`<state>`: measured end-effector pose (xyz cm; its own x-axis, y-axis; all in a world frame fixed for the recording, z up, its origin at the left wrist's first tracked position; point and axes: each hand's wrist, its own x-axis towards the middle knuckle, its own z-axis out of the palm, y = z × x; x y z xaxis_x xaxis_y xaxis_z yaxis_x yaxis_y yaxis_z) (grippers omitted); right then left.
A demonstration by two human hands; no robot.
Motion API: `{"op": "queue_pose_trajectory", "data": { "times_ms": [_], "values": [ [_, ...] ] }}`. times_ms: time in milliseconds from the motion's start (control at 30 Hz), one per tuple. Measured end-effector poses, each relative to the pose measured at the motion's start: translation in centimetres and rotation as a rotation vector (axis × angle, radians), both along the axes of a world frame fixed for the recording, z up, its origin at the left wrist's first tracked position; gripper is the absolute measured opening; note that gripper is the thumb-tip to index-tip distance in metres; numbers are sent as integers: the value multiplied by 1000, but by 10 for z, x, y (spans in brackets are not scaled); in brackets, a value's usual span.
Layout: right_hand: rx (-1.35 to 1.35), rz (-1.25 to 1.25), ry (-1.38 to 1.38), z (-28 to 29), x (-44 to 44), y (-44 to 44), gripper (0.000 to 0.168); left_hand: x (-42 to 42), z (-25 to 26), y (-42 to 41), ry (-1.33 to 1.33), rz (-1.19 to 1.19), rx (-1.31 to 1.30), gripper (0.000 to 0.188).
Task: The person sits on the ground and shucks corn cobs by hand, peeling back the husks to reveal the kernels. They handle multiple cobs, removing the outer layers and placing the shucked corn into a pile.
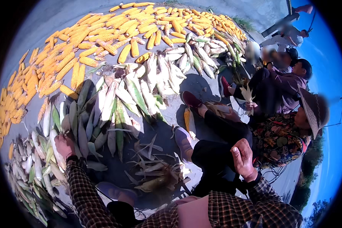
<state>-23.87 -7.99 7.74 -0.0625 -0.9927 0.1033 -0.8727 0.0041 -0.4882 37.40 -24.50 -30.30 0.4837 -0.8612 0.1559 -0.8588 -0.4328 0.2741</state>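
My left hand (pixel 65 146) reaches out to the pile of unhusked corn ears (pixel 84 122), its fingers down among the husks; whether they grip an ear cannot be told. Over my dark-trousered knee my right hand (pixel 242 158) is raised, its fingers curled together with the thumb alongside, and nothing shows in it. A heap of stripped corn husks (pixel 156 173) lies on the ground between my feet. One partly husked corn ear (pixel 187 119) with yellow kernels lies just beyond my shoe.
Husked yellow corn cobs (pixel 114 27) spread in a wide band across the concrete. More unhusked ears (pixel 37 168) lie at the lower left. On the right, several people sit in a row, the nearest in a woven hat (pixel 316 114), their feet near the corn.
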Motion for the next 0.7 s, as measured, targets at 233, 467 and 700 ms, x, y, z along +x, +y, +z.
{"op": "queue_pose_trajectory", "data": {
  "times_ms": [233,467,700],
  "values": [
    [-57,-60,-147,-18,-6,34,23,27,115,14,678,51,-271,21],
    [-15,159,-126,2,-15,28,14,-17,251,104,1384,234,-371,16],
    [-68,705,-80,25,31,3,52,-123,343,151,1629,-115,-264,16]
  ]
}}
